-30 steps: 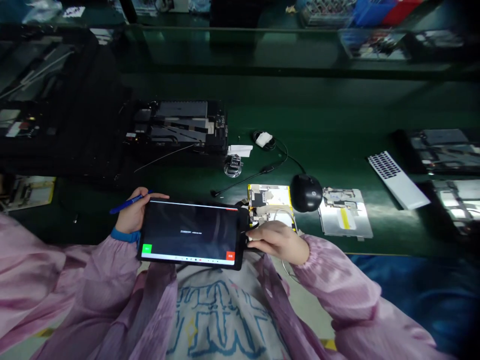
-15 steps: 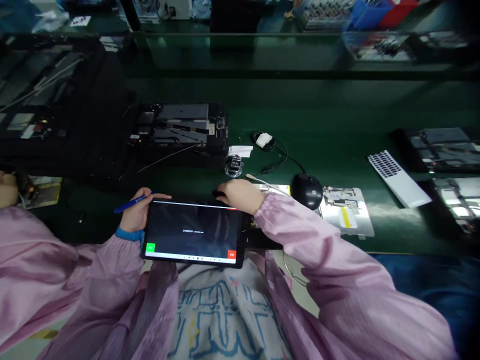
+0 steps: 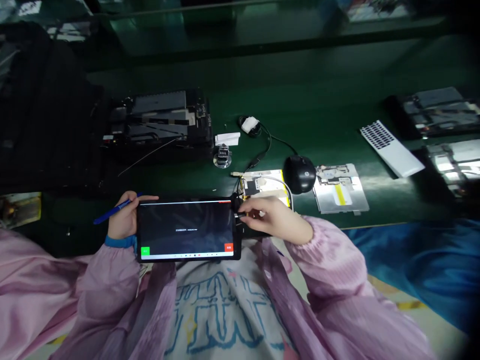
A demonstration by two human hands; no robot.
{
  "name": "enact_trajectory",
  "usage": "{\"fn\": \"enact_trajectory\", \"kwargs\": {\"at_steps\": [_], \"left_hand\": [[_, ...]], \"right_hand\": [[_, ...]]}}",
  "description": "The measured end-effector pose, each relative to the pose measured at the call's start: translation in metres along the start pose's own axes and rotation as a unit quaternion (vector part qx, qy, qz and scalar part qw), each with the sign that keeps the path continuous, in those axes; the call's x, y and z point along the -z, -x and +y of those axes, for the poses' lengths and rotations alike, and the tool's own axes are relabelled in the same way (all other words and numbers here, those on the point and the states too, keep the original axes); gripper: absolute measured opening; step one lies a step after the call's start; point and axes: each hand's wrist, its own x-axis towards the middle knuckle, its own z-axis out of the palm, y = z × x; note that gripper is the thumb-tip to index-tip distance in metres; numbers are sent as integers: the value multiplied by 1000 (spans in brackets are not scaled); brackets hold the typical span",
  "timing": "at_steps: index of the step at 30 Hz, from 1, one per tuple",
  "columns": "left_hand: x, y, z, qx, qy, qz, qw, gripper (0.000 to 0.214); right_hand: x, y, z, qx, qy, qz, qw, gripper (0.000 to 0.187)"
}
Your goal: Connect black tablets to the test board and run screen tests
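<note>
My left hand (image 3: 125, 216) grips the left edge of a black tablet (image 3: 185, 230), its index finger lying along the top edge. A blue pen (image 3: 112, 211) is tucked between the same fingers and points left. The tablet's lit screen is dark, with a green button at lower left and a red one at lower right. At the tablet's right edge, my right hand (image 3: 272, 216) is closed in a pinch on a small thing, perhaps a plug, that I cannot make out. Behind those fingers lies a tablet part with a yellow border (image 3: 264, 182), a pale cable (image 3: 287, 187) running over it.
A black mouse (image 3: 300, 174) sits beside a silver panel (image 3: 341, 187). Farther back are a tally counter (image 3: 223, 156), a coiled black cable (image 3: 250, 126) and a white label sheet (image 3: 392, 150). Opened tablets (image 3: 161, 120) are stacked at left. A neighbour's pink sleeve (image 3: 30, 285) is at far left.
My right hand has moved from above the tablet's upper right corner down to its right edge, fingers now pinched. The view has shifted, and the neighbour's hand at left has left it.
</note>
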Motion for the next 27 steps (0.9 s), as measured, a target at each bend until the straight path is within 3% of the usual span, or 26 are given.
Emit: {"fn": "enact_trajectory", "kwargs": {"at_steps": [4,11,20,27], "left_hand": [[-3,-3,0,-7,-13,26,1000,23],[-5,-7,1,-15,-18,63,998,24],[-5,-6,2,-25,-11,52,998,24],[-12,-5,3,-30,-14,91,995,21]], "right_hand": [[-18,34,14,0,19,58,998,8],[-44,38,26,18,6,97,995,7],[-47,38,31,13,-1,96,995,6],[-47,38,32,1,-40,94,995,4]]}}
